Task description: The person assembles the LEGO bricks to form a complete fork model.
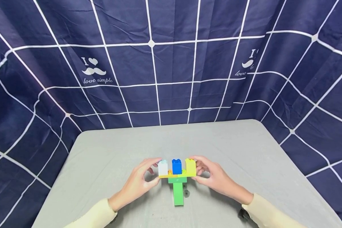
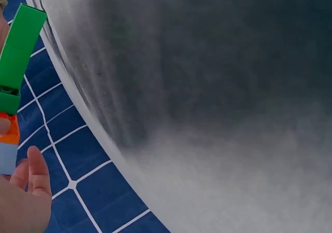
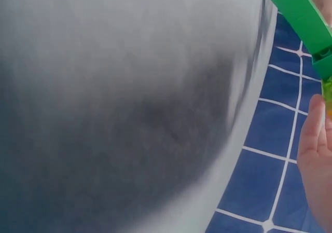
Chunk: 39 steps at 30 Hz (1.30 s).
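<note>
A toy-brick build spans the gap between both hands in the head view. Its green column (image 1: 178, 193) carries a darker green brick (image 1: 177, 180), topped by an orange and lime crosspiece (image 1: 174, 175). Three bricks stand in a row on top: a pale blue brick (image 1: 163, 167), a dark blue brick (image 1: 176, 166) and a yellow brick (image 1: 190, 167). My left hand (image 1: 138, 178) pinches the pale blue end between thumb below and fingers above. The yellow end is pinched the same way by my right hand (image 1: 215, 178). In the left wrist view the green column (image 2: 21, 49) shows at the left edge.
A grey table (image 1: 117, 148) lies beneath the hands. Behind it and at both sides hangs a dark blue curtain (image 1: 174, 63) with white grid lines. A small dark round spot (image 1: 186, 193) shows on the table beside the green column.
</note>
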Tool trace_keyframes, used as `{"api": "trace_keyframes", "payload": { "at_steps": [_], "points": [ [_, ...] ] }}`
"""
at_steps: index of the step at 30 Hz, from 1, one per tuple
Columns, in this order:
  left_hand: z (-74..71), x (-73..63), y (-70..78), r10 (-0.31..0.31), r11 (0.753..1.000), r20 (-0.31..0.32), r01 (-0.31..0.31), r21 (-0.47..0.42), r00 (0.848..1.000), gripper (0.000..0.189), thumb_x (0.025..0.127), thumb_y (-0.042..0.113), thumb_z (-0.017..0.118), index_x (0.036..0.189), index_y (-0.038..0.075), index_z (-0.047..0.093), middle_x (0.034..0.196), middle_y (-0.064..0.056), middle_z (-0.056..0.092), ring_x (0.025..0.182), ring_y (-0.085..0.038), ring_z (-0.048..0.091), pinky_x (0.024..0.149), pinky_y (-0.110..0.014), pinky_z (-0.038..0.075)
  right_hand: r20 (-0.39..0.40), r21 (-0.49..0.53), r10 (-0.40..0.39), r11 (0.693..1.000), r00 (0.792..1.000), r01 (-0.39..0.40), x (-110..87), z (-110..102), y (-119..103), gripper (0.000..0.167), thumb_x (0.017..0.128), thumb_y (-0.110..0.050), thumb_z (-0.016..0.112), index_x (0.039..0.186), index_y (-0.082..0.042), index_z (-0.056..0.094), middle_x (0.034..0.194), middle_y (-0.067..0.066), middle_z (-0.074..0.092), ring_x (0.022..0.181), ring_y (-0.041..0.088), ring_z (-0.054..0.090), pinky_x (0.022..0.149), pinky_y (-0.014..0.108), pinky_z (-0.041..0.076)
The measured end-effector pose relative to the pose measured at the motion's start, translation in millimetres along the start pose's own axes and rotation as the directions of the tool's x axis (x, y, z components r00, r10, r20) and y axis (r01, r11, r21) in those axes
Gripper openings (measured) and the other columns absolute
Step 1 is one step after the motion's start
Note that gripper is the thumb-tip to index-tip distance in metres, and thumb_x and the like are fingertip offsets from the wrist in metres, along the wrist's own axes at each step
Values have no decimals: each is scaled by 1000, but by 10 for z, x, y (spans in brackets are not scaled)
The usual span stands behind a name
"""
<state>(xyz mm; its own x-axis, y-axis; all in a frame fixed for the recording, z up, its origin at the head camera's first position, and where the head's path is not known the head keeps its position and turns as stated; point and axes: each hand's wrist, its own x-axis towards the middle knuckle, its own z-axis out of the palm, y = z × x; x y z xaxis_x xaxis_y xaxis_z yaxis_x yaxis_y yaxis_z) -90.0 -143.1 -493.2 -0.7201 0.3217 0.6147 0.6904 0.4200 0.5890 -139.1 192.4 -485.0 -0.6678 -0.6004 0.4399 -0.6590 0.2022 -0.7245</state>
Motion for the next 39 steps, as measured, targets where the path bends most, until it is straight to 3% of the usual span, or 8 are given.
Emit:
{"api": "trace_keyframes", "payload": {
  "at_steps": [8,14,20,24,29,36,39],
  "points": [
    [25,35,-75,-38,998,16,38,-47,999,68,79,-12,85,141,8,67,133,-5,70,102,-21,68,75,-38,62,-29,-97,-46,994,999,43,92,-24,56,69,82,3,90,145,-8,66,137,6,69,114,20,65,78,36,62],
    [32,63,-125,-103,994,22,102,33,994,63,79,-2,91,138,9,70,135,-3,70,98,-17,66,81,-40,60,-7,-123,-8,992,1000,7,128,-35,101,66,83,0,92,144,-7,67,137,1,69,107,20,66,76,34,61],
    [33,64,-168,-169,986,47,168,16,984,65,79,-2,94,138,10,70,129,-3,72,97,-20,67,83,-39,61,12,-109,75,991,997,-73,153,-41,163,64,83,-5,94,141,-13,68,130,-7,72,106,24,70,76,34,60],
    [43,68,-202,-222,975,69,222,0,973,63,79,-3,93,136,9,71,125,-3,73,93,-23,69,83,-40,60,30,-113,122,987,992,-118,171,-43,179,62,83,-9,95,139,-15,71,128,-7,73,105,30,70,77,34,59],
    [55,102,-242,-263,964,113,265,-4,958,55,81,1,93,132,6,73,124,0,75,96,-23,67,83,-37,59,61,-160,162,976,985,-151,200,-30,201,58,84,-14,95,137,-13,72,121,-7,72,101,24,68,77,33,57],
    [54,124,-265,-389,920,168,393,12,906,52,81,8,95,130,10,77,119,2,74,92,-19,65,81,-31,56,97,-184,188,968,977,-168,218,-17,239,57,83,-11,95,135,-8,73,110,-9,70,92,18,67,77,32,55],
    [58,121,-272,-415,909,180,417,25,892,51,80,9,96,128,11,78,113,2,73,86,-19,62,76,-30,53,111,-171,199,969,974,-179,226,-11,260,57,83,-10,95,136,-7,73,111,-8,70,90,18,67,78,31,55]
  ]
}}
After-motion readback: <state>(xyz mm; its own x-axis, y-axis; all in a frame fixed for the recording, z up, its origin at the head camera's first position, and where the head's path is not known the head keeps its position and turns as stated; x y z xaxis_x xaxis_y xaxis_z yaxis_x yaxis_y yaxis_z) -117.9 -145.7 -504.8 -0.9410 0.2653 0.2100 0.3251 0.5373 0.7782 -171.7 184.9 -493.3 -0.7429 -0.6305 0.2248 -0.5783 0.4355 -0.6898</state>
